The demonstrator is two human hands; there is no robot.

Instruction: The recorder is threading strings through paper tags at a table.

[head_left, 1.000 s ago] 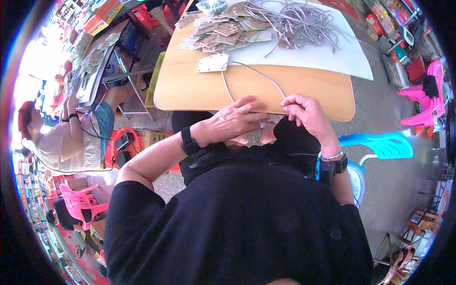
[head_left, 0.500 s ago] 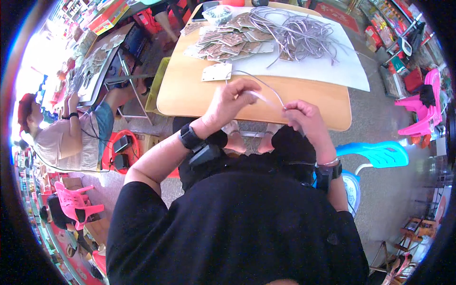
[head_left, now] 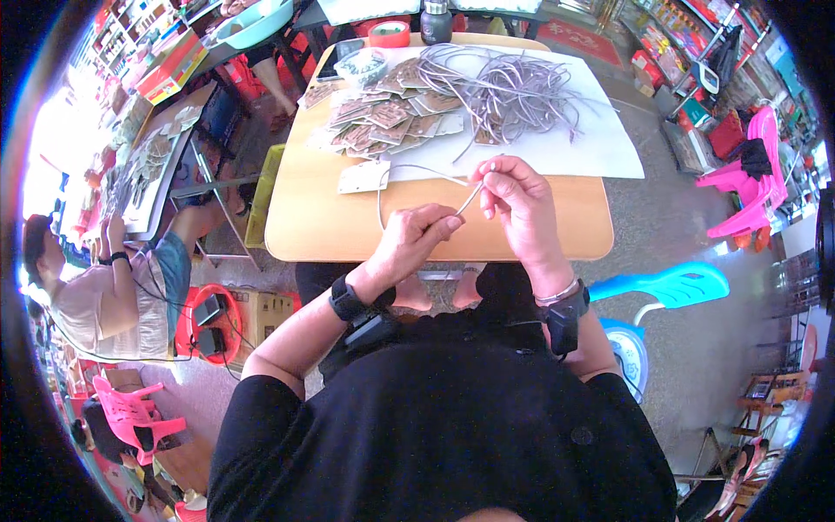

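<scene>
While both hands hovered over the near edge of the wooden table, the left hand and right hand each pinched an end of a thin grey cord stretched between them. A card tag lay just beyond, before piled tags and loose cords.

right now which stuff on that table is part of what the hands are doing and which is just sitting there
In use:
- left hand and right hand, pinching a grey cord
- card tag on that cord's loop
- pile of grey cords
- heap of card tags

Lying about:
- tape roll
- dark bottle
- clear tub
</scene>
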